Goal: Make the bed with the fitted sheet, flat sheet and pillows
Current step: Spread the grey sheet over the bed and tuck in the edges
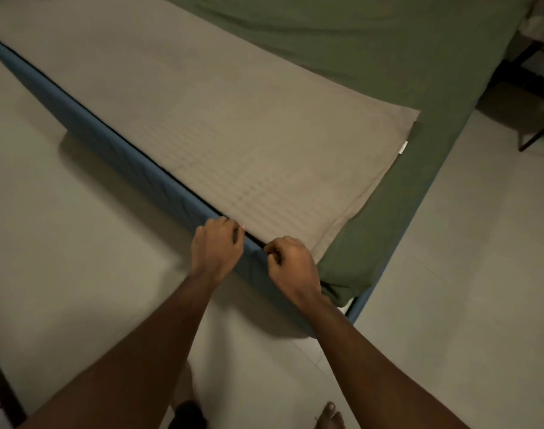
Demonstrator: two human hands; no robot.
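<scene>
A beige striped flat sheet (221,128) lies spread over the left part of the bed. Under it a green fitted sheet (397,193) covers the mattress and wraps its near corner. The blue padded bed frame (116,150) runs along the near side. My left hand (216,246) is curled at the flat sheet's edge where it meets the frame. Just to the right, my right hand (291,264) is curled at the same edge, near the sheet's corner. The fingertips of both hands are hidden, so the grip itself is unclear. No pillows are in view.
Pale tiled floor (465,305) surrounds the bed on the left and right. A dark metal furniture leg (540,131) stands at the upper right, beyond the bed. My bare foot (331,416) shows at the bottom edge, close to the frame.
</scene>
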